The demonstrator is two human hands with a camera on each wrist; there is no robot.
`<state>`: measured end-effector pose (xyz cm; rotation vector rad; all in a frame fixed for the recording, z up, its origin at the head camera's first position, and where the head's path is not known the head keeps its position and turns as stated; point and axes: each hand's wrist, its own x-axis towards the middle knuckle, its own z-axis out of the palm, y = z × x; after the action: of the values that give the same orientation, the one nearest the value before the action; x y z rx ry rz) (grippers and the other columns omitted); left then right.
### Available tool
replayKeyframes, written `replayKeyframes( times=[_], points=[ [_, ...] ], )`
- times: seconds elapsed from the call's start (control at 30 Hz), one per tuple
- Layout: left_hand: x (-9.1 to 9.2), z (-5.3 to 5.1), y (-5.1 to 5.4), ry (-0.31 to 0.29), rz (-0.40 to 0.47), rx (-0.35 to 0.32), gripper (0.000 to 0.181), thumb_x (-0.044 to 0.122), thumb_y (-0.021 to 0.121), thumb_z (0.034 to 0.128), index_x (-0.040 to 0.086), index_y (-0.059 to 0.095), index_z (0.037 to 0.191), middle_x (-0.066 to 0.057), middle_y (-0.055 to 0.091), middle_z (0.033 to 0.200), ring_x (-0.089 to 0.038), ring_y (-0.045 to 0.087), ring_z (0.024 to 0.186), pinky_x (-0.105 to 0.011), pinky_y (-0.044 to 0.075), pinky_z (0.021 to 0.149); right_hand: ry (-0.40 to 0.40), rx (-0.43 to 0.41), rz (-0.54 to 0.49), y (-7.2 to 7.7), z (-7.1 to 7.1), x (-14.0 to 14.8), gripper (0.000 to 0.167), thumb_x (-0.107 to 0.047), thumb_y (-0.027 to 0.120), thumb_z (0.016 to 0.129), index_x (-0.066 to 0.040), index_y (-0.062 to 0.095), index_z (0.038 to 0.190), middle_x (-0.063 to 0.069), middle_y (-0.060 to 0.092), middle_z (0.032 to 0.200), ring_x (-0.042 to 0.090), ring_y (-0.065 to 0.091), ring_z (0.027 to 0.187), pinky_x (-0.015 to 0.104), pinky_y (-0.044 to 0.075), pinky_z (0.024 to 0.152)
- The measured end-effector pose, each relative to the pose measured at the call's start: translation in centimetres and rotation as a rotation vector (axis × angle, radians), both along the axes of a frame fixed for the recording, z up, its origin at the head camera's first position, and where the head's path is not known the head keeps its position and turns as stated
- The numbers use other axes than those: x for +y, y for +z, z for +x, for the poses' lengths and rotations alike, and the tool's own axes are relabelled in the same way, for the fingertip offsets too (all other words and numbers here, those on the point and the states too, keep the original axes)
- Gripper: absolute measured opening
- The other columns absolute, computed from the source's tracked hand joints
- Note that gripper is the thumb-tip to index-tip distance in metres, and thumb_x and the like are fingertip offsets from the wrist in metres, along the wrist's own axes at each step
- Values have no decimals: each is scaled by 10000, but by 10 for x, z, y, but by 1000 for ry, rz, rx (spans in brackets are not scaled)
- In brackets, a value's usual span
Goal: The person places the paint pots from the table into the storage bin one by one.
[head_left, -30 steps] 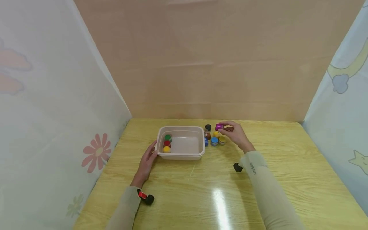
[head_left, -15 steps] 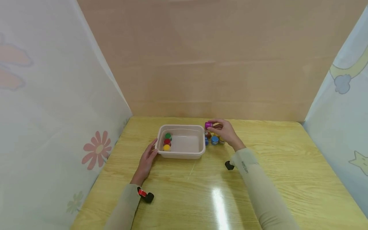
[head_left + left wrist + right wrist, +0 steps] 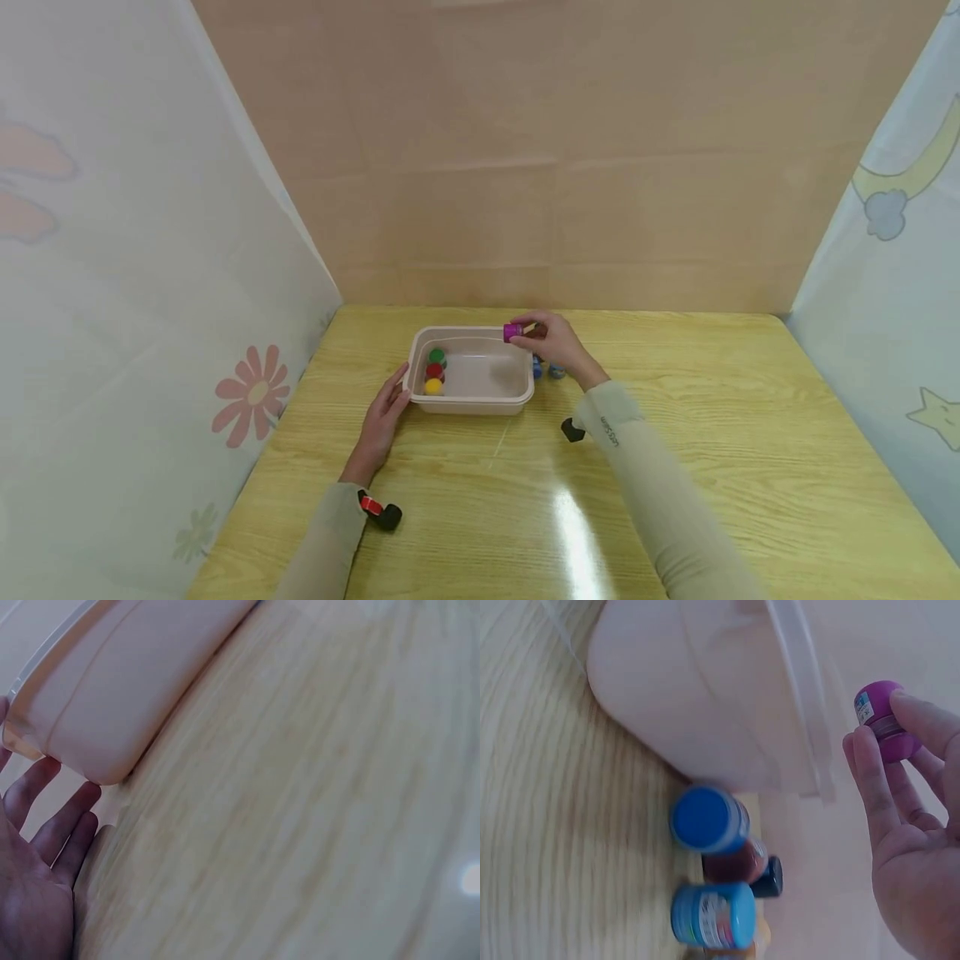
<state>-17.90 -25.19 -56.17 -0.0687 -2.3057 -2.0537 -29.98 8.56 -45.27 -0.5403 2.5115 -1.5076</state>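
Note:
My right hand (image 3: 557,343) pinches a small purple-lidded paint jar (image 3: 513,332) between thumb and fingers, above the far right corner of a pale pink plastic basin (image 3: 471,409). In the right wrist view the purple paint jar (image 3: 886,712) lies sideways in the fingertips, its label partly showing. Inside the basin, a green-lidded jar (image 3: 438,357), a red-lidded jar (image 3: 435,371) and a yellow-lidded jar (image 3: 433,387) line the left wall. My left hand (image 3: 381,427) touches the basin's left side with extended, spread fingers (image 3: 64,821).
Right of the basin stand more jars: dark blue (image 3: 703,819), light blue (image 3: 712,915), brown (image 3: 733,864) and black (image 3: 769,879). My right hand partly hides this group in the head view. A brown paper-covered wall (image 3: 480,167) rises behind the wooden table (image 3: 480,508).
My right hand has carried the purple-lidded paint jar leftward, from above the other jars to over the basin's far right corner. The left hand has stayed at the basin.

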Motion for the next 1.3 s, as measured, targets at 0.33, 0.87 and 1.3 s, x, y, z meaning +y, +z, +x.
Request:
replayKeyframes(
  times=[0.33,0.87,1.3],
  points=[
    [-2,1,-1,1,0,13,525,388,492,1102,348,368,1610,-82,469,1603,-252,421,1481,-85,371,1056,26,-13,16,-8,3,-34,384,-213,741,978,-76,681,1332,149,676,1258,307,685,1108,397,593,924],
    [-3,0,0,-36,24,39,533,293,501,1109,264,363,1622,-154,494,1574,-232,473,1442,-113,397,1064,-34,-79,35,-18,13,-80,312,-224,728,989,-148,714,1292,71,700,1168,227,678,1044,330,594,883],
    [1,6,1,-25,-16,51,525,290,533,1097,268,399,1605,-82,416,1627,-342,493,1409,-148,443,1036,-34,-79,76,-28,23,-98,321,-200,703,1005,-123,696,1316,70,707,1184,237,655,1092,402,565,971]
  ],
)
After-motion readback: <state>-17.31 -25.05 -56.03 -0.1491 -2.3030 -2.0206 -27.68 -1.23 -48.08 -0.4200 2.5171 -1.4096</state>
